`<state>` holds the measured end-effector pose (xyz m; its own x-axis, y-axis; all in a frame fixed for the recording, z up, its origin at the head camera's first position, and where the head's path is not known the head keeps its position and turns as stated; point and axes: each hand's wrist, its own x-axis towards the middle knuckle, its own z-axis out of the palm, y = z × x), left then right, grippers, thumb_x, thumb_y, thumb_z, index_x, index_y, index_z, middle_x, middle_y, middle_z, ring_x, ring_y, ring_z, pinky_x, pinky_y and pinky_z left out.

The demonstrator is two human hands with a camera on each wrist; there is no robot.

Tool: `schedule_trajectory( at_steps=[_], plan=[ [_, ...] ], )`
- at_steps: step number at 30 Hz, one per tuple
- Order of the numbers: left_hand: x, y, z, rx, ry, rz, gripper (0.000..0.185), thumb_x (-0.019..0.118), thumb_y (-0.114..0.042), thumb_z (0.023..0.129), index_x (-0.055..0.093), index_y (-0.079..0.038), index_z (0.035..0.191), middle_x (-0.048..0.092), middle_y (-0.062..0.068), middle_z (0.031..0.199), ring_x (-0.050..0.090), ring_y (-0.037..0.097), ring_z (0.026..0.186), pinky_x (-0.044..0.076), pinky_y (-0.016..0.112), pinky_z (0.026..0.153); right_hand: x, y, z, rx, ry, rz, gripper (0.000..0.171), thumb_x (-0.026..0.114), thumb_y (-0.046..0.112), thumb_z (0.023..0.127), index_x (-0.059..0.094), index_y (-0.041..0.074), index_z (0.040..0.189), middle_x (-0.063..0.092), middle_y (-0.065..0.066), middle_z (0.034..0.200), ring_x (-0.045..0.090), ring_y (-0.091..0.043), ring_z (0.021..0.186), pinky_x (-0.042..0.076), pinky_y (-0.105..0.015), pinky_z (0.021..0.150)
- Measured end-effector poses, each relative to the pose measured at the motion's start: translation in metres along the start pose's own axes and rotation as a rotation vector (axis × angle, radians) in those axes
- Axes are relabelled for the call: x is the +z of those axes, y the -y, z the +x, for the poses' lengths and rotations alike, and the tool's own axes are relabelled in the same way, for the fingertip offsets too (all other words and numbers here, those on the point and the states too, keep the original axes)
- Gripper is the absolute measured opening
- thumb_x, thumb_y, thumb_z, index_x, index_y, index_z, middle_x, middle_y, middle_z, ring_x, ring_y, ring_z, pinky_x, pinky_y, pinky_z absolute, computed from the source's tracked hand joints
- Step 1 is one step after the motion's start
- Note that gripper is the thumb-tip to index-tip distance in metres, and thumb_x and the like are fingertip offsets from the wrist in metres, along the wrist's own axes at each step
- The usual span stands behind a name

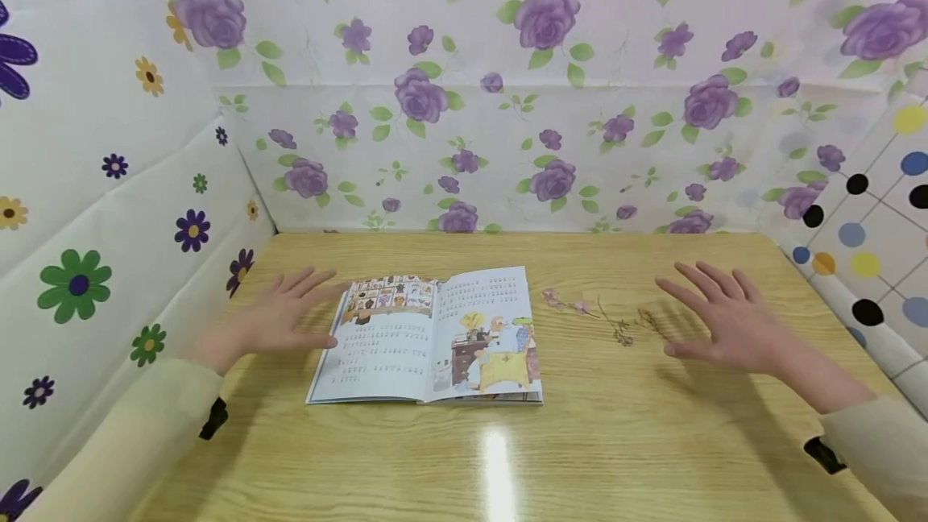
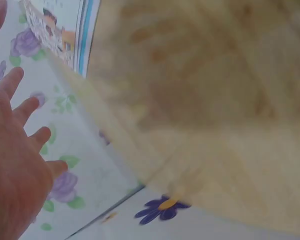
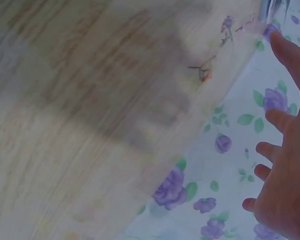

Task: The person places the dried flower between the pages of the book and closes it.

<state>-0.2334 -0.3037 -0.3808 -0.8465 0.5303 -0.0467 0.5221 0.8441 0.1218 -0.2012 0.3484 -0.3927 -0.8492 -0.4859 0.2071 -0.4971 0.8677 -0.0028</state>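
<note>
An open picture book (image 1: 431,337) lies flat on the wooden table (image 1: 580,441), left of centre. My left hand (image 1: 283,316) hovers just left of the book with fingers spread and straight, its fingertips near the book's top left corner. In the left wrist view the left hand (image 2: 15,160) is flat and holds nothing, with a corner of the book (image 2: 65,25) above it. My right hand (image 1: 718,316) hovers over the table's right part, fingers spread, holding nothing. Thin dried flower sprigs (image 1: 605,316) lie between the book and the right hand; the sprigs (image 3: 210,65) look blurred in the right wrist view.
Flower-patterned panels (image 1: 507,151) wall in the table at the back and left; a dotted panel (image 1: 863,240) closes the right side. A bright light glare (image 1: 496,466) sits on the table's near part.
</note>
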Motion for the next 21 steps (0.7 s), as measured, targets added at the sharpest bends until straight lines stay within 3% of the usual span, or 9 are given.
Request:
schedule_trajectory(
  at_steps=[7, 10, 16, 21],
  plan=[
    [0.021, -0.001, -0.004, 0.030, 0.003, -0.069, 0.089, 0.062, -0.063, 0.087, 0.031, -0.015, 0.155, 0.025, 0.021, 0.161, 0.026, 0.053, 0.144, 0.020, 0.076, 0.111, 0.015, -0.007, -0.006, -0.040, -0.041, -0.031, 0.096, 0.076, 0.059, 0.076, 0.032, 0.026, 0.154, 0.030, -0.014, 0.160, 0.033, -0.046, 0.138, 0.023, -0.074, 0.104],
    [0.027, -0.002, -0.005, 0.032, 0.001, -0.114, 0.088, 0.064, -0.060, 0.086, 0.032, -0.015, 0.155, 0.025, 0.023, 0.160, 0.028, 0.055, 0.142, 0.026, 0.075, 0.108, 0.020, -0.010, -0.007, -0.021, -0.013, -0.021, 0.096, 0.076, 0.059, 0.075, 0.032, 0.026, 0.154, 0.031, -0.014, 0.160, 0.033, -0.046, 0.138, 0.022, -0.074, 0.104],
    [0.037, -0.007, -0.009, 0.009, 0.031, -0.177, 0.090, 0.068, -0.059, 0.085, 0.033, -0.013, 0.154, 0.028, 0.027, 0.158, 0.030, 0.058, 0.139, 0.027, 0.076, 0.107, 0.029, -0.013, -0.009, 0.003, 0.055, -0.002, 0.100, 0.075, 0.061, 0.076, 0.027, 0.027, 0.156, 0.033, -0.019, 0.157, 0.033, -0.048, 0.137, 0.023, -0.076, 0.102],
    [0.040, -0.013, -0.011, -0.017, 0.041, -0.214, 0.095, 0.070, -0.059, 0.083, 0.032, -0.008, 0.154, 0.029, 0.030, 0.156, 0.030, 0.056, 0.140, 0.030, 0.072, 0.108, 0.029, -0.011, -0.009, 0.018, 0.103, 0.010, 0.101, 0.075, 0.066, 0.074, 0.031, 0.023, 0.154, 0.036, -0.023, 0.153, 0.035, -0.050, 0.135, 0.025, -0.077, 0.100]
  ],
)
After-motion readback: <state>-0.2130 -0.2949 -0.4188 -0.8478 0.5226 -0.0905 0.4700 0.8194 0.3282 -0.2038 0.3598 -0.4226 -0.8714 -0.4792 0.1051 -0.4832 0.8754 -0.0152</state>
